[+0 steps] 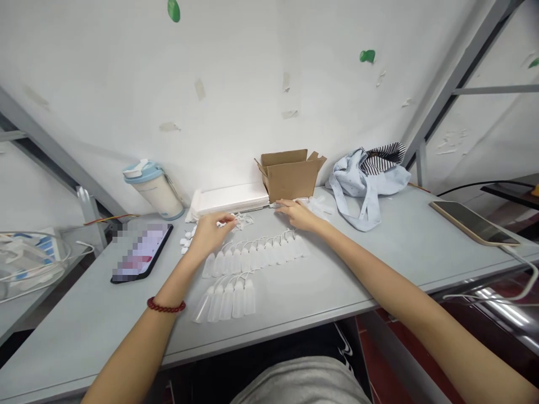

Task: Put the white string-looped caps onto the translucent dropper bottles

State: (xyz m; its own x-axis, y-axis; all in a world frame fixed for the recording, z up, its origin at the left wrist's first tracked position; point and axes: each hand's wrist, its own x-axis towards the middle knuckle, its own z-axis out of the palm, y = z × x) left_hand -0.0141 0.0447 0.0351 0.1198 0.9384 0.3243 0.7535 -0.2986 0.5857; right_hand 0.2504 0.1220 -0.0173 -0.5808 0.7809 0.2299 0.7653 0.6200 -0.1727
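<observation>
My left hand (213,231) is curled, its thumb and fingertips close together beside a small heap of white cords (244,220). What it pinches is too small to make out. Fingers stretched forward, my right hand (298,215) lies low over the table in front of the cardboard box, next to a pile of clear plastic pieces (320,209). Between my forearms, a long row of translucent plastic sleeves with white string loops (255,255) lies flat. Nearer to me is a shorter row of the same sleeves (227,300). Small white pieces (187,238) sit left of my left hand.
Against the wall stand a tilted tumbler (154,191), a white stack (229,200), an open cardboard box (292,177) and a light blue cloth bag (366,185). One phone (141,255) lies at left, another with a cable (474,223) at right on the grey table (311,303).
</observation>
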